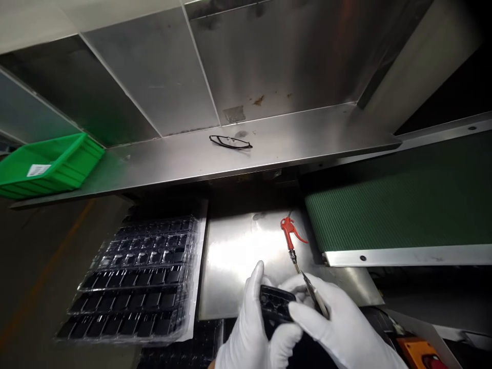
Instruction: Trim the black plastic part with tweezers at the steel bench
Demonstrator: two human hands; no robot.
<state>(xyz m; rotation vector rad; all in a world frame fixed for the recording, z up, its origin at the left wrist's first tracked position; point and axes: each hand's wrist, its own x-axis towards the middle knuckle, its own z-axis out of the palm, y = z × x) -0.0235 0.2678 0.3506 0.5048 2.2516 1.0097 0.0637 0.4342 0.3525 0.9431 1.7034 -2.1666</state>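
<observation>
Shiny steel bench (238, 251); gloved hands pinch ridged black part (274, 303) and thin tweezers (315, 296).

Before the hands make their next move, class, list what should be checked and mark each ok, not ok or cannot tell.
1. Left hand grips the small black part: ok.
2. Right hand holds the tweezers: ok.
3. Tweezer tips touching the part: cannot tell.
4. Red air gun lies apart from the hands on the metal plate: ok.
5. Black tray sits flat at the left: ok.
</observation>
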